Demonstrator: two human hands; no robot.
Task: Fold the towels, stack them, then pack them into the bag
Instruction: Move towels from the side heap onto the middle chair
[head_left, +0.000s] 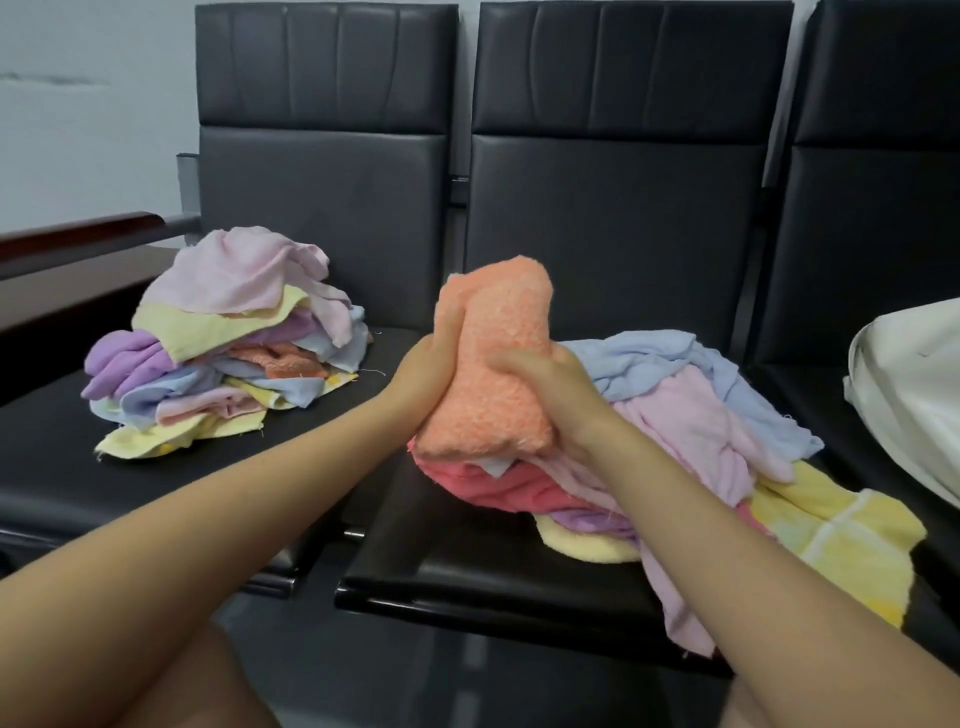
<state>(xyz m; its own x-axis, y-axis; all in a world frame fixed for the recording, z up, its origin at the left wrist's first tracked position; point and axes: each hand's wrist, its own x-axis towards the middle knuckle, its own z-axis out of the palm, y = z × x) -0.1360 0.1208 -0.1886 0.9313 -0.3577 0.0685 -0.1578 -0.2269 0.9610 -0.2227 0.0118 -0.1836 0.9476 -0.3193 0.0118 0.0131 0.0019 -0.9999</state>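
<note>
**Folding under way, packing not begun**

The orange towel (491, 364) is bunched into a thick, upright bundle above the front of the middle seat (467, 566), clamped between both hands: the left hand (428, 366) grips its left side with fingers curled into the pile, and the right hand (540, 387) wraps its lower right edge. It looks folded or rolled, though how neatly cannot be told.

Directly beneath and to the right of it lies a loose heap (691, 447) of blue, pink, red, purple and yellow towels, clearly unfolded, spilling over the seat's front edge. On the left seat (47, 462) sits a second pile (223, 343), layered somewhat like a stack but rumpled, with corners hanging out; by my reading these are the roughly folded ones.

The white bag (914, 395) rests on the right seat, well apart from the hands, and no towel shows in it. Most folding, tidying the stack and all packing appear to remain.
</note>
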